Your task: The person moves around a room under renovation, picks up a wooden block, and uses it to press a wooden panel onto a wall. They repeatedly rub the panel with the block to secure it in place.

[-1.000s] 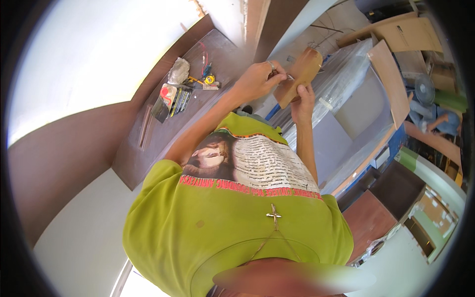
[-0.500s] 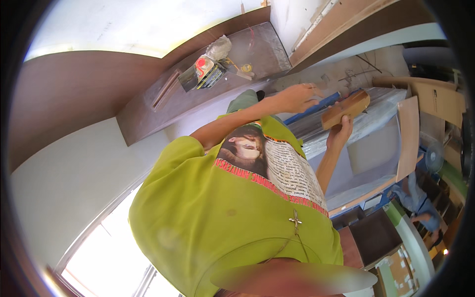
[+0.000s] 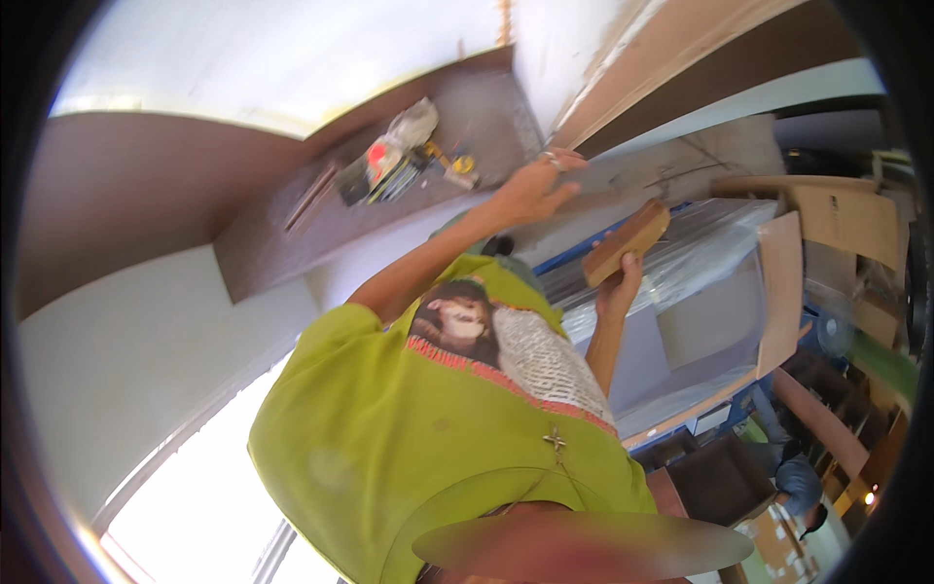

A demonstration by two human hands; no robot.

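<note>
My right hand (image 3: 619, 282) grips a long brown wooden block (image 3: 628, 243) from below, its thumb on the side and the block tilted up to the right. Farther off and to the left, my left hand (image 3: 538, 188) is raised with fingers stretched out and holds nothing. A ring shows on one of its fingers. It hovers beside the right end of a dark brown panel (image 3: 491, 102), apart from the block; whether its fingertips touch anything I cannot tell.
On the panel lie a crumpled plastic bag (image 3: 415, 124), a yellow tape measure (image 3: 463, 164) and small packages. A plastic-wrapped piece of furniture (image 3: 720, 229) stands at the right, with a cardboard box (image 3: 849, 224) behind it. Another person (image 3: 800, 484) is at the far right.
My left hand has drawn away from the block, up toward the panel's end. The right hand still holds the block, now farther left. The whole view has shifted, and the other person has bent lower.
</note>
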